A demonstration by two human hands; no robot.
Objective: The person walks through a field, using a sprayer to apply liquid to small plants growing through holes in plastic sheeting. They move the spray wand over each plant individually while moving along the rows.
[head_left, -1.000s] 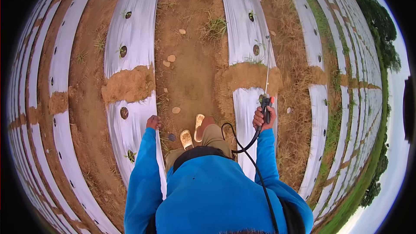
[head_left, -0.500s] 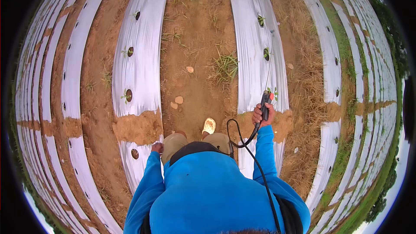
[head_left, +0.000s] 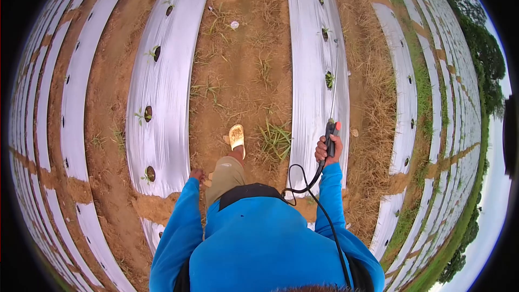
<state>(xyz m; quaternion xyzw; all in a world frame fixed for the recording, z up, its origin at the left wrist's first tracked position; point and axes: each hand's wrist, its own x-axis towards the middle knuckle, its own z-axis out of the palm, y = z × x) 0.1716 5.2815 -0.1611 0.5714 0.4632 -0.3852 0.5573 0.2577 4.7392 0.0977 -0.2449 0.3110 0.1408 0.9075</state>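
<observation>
Beside the dirt path [head_left: 243, 70], 2 white strips [head_left: 173, 86] are running. Near the right one's right edge, a black-handled wand [head_left: 330, 132] is pointing forward, the right hand [head_left: 328, 150] gripping it; near the left one's lower right corner, the left hand [head_left: 198, 174] is hanging, its finger pose unclear.

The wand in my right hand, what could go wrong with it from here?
The wand appears close to a small plant in the sheeting, so lowering it might knock the leaves, though its height is hard to judge. The black hose hangs in a loose loop near your waist and could snag. A grass tuft beside the forward shoe might catch a foot and jolt the wand.
</observation>
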